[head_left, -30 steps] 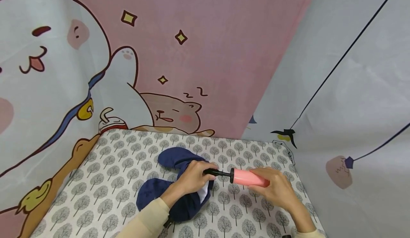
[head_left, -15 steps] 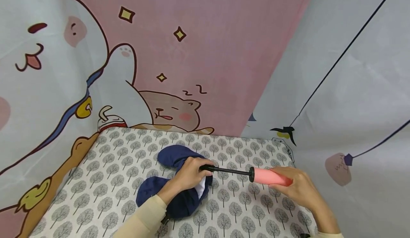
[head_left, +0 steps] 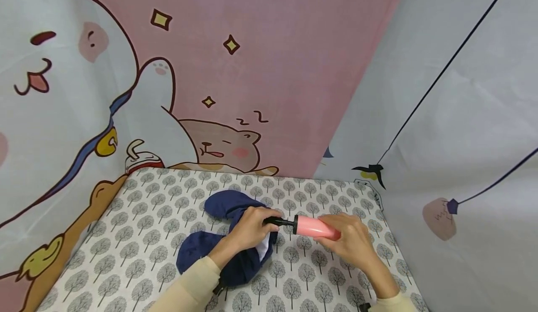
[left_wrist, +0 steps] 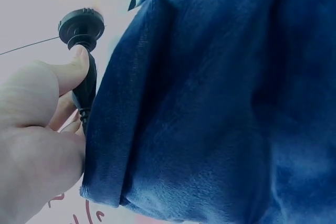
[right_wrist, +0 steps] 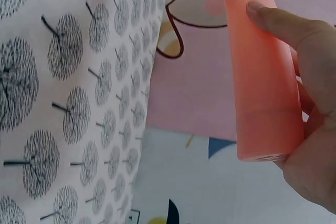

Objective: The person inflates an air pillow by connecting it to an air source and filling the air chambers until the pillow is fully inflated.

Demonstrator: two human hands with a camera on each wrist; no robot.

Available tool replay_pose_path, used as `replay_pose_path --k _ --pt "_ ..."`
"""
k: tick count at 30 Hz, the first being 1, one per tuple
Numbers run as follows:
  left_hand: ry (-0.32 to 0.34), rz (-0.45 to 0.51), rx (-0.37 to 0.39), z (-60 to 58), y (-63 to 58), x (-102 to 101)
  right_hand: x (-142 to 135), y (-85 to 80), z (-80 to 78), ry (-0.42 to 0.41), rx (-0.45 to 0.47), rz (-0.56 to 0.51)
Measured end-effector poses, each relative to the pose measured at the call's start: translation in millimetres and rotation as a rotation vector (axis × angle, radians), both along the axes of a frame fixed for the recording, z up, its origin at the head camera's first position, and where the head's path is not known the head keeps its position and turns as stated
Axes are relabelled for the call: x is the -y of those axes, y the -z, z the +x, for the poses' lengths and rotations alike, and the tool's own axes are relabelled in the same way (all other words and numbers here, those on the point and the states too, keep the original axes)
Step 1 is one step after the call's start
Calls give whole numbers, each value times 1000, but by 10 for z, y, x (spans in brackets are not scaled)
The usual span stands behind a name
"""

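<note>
A pink hand pump (head_left: 316,227) with a black rod lies sideways above the table, its rod mostly inside the barrel. My right hand (head_left: 350,235) grips the pink barrel, thumb along its side in the right wrist view. At the other side, my left hand (head_left: 251,228) holds the pump's black tapered end (left_wrist: 86,85), thumb pressed on it. Under and beside that hand is a navy, plush, U-shaped neck pillow (head_left: 231,203), with a white patch at its right edge. Whether the black tip enters the pillow is hidden by the fabric and hand.
A tree-print cloth (head_left: 147,251) covers the table. Cartoon-printed fabric walls (head_left: 294,69) rise behind it and on both sides, the right one (head_left: 470,116) close beyond my right hand. A small black clip (head_left: 217,289) hangs at the pillow's front edge.
The right hand drew the pink barrel out to the right, showing a long black rod, then moved it back left over the rod. The left hand and the pillow have barely moved.
</note>
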State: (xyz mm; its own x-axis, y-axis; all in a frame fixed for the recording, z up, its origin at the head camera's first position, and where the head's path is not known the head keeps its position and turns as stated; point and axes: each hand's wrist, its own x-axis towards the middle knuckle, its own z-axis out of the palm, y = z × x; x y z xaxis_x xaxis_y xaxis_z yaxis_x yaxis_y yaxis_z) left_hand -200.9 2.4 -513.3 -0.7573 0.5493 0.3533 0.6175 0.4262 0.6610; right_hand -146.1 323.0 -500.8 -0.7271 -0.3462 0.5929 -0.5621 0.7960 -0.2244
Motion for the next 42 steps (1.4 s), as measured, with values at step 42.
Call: replay_pose_path --k 42 --pt "7 16 -8 56 22 0 74 -23 30 20 -50 15"
